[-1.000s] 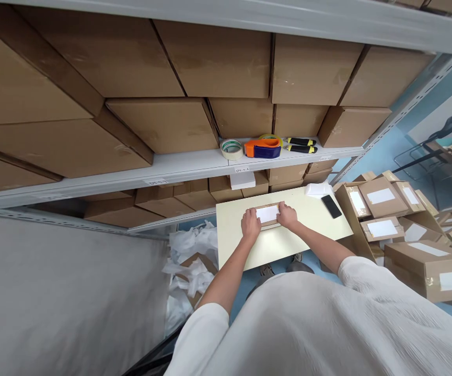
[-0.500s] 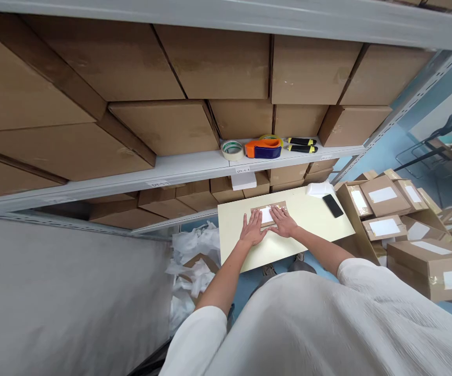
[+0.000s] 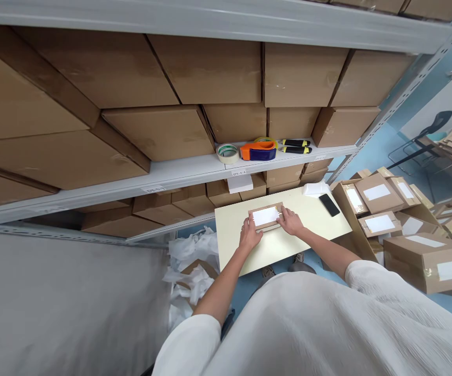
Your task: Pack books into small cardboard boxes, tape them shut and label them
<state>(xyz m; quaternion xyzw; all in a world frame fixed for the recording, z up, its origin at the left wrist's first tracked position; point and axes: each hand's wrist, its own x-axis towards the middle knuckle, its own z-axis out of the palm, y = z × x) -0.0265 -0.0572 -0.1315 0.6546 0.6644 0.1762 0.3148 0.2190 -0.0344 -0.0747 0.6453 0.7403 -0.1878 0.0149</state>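
Note:
A small flat cardboard box with a white label on its top is at the cream tabletop. My left hand grips the left end of this box, fingers at its edge. On the opposite end, my right hand holds the box with thumb and fingers at its right edge. The label lies uncovered between both hands.
A black phone and white sheets lie at the table's right end. Behind, a shelf carries cardboard boxes, a tape roll, an orange-blue tape dispenser and cutters. Labelled parcels stand right; white wrapping lies left.
Both hands have slid from lying flat over the label to the two ends of the box and now grip it. More of the label shows. The view has shifted slightly.

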